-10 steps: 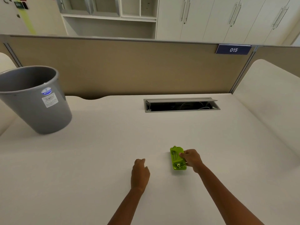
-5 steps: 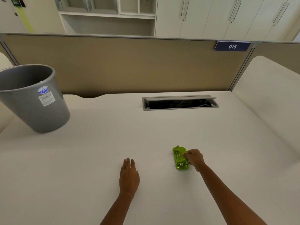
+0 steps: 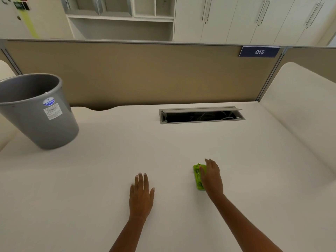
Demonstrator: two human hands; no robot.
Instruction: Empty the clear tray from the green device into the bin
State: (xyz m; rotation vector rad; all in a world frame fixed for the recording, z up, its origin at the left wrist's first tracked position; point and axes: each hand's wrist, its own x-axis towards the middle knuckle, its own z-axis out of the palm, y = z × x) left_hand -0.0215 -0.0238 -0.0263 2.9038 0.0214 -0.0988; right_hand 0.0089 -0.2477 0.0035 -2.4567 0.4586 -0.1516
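Observation:
A small bright green device [image 3: 198, 176] lies flat on the white desk, a little right of centre. My right hand [image 3: 211, 176] rests over its right side with the fingers stretched forward, hiding part of it. I cannot make out the clear tray. My left hand [image 3: 141, 193] lies flat on the desk, palm down, fingers apart, well to the left of the device. The grey bin [image 3: 38, 113] stands at the desk's far left, with a white label and a blue sticker on its wall.
An open cable slot [image 3: 201, 116] with wires inside sits in the desk at the back. A tan partition [image 3: 145, 73] with a blue "015" sign [image 3: 259, 51] closes off the rear. A curved white side panel [image 3: 307, 106] rises on the right.
My right hand has gone from pinching the device's right edge to lying stretched over it. My left hand slid left and flattened on the desk.

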